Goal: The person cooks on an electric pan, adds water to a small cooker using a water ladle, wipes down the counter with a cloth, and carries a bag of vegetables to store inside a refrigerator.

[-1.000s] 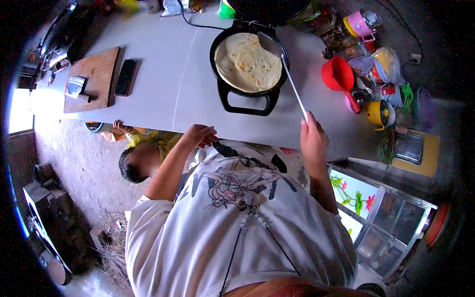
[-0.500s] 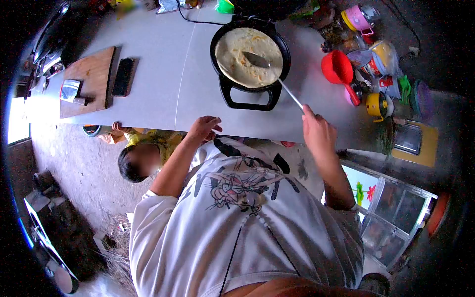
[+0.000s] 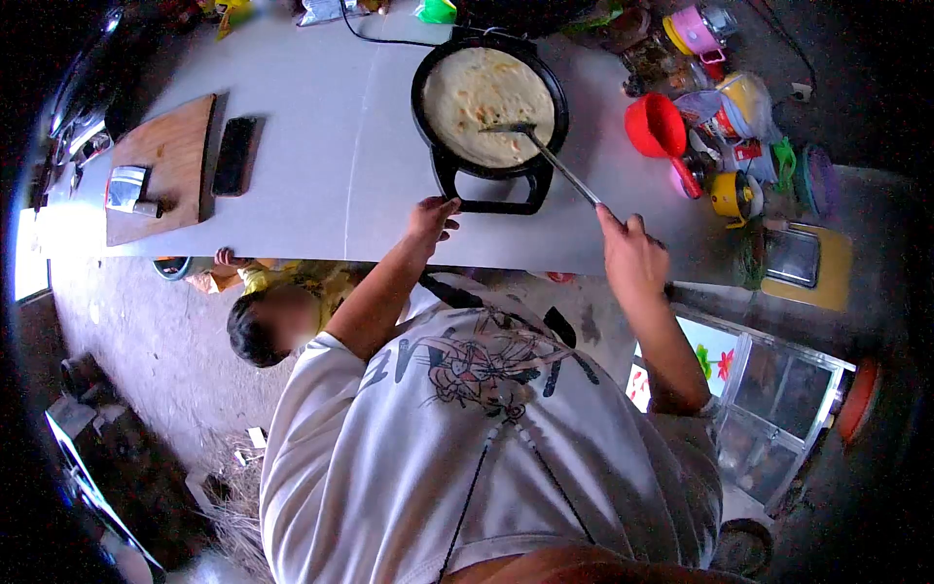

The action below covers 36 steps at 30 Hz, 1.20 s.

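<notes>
Flatbread (image 3: 475, 86) sits in the black pan (image 3: 419, 97), near 12 o'clock in my head view, filling most of it. Spatula (image 3: 566, 172) comes in from about 5 o'clock, its blade over the lower half of the bread; can't tell if it's under any edge. For good control, I'd keep the blade low and nearly flat, press lightly and work from the rim inward, since a steep edge could tear something this thin; steadying the pan would help too. Bread looks round, pale cream, soft, with scattered orange-brown flecks; underside hidden. My right hand (image 3: 637, 261), at 5 o'clock from the pan, has its fingers closed round the end of the spatula's shaft, index finger running along it. My left hand (image 3: 426, 224), at 7 o'clock, has loosely bent fingers, tips at the pan handle (image 3: 501, 206); can't tell if they're pinching it. Further out on the table (image 3: 311, 175): phone (image 3: 233, 156) at 9 o'clock, cutting board (image 3: 185, 131) beyond it with a cleaver (image 3: 126, 190), red ladle (image 3: 654, 125) near 3. Another person (image 3: 258, 326) is at 8, below the table edge.
</notes>
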Each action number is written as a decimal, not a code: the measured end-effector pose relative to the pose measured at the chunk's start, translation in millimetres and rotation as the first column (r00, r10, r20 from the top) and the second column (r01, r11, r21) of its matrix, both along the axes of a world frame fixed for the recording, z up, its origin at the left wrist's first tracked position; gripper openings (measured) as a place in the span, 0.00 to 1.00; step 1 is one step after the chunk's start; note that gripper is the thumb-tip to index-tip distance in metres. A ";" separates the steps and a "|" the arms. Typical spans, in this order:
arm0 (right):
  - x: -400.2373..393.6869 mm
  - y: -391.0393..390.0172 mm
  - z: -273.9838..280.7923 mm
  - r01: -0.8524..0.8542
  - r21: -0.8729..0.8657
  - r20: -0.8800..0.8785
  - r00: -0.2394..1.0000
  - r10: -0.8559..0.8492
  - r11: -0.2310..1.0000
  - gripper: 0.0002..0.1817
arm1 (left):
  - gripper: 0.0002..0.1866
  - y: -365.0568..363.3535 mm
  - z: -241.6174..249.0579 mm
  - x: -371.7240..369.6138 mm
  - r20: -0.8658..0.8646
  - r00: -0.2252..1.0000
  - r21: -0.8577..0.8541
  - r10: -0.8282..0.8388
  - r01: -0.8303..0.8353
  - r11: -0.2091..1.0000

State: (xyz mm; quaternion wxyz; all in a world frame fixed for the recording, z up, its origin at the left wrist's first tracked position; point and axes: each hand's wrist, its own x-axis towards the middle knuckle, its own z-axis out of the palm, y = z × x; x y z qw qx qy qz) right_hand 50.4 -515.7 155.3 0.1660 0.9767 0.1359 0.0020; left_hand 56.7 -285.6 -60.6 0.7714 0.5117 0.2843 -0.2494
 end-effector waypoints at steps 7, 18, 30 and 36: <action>-14.0 2.8 13.0 0.052 -0.019 0.005 0.999 -0.052 0.998 0.15 | 0.18 2.0 4.8 1.2 0.022 0.999 0.032 -0.024 0.024 0.999; 25.2 40.4 8.8 -0.263 -0.074 0.103 0.957 0.270 0.962 0.23 | 0.19 5.7 6.3 -3.1 0.020 1.000 0.006 -0.001 0.001 1.000; 56.9 40.1 18.4 -0.401 -0.195 0.105 0.899 0.425 0.895 0.23 | 0.20 8.1 4.3 -2.7 0.050 0.998 -0.031 0.037 -0.035 0.999; 85.6 59.8 -12.7 -0.405 -0.143 0.129 0.897 0.422 0.903 0.23 | 0.22 10.3 6.2 0.1 0.044 0.999 0.018 -0.031 0.030 0.999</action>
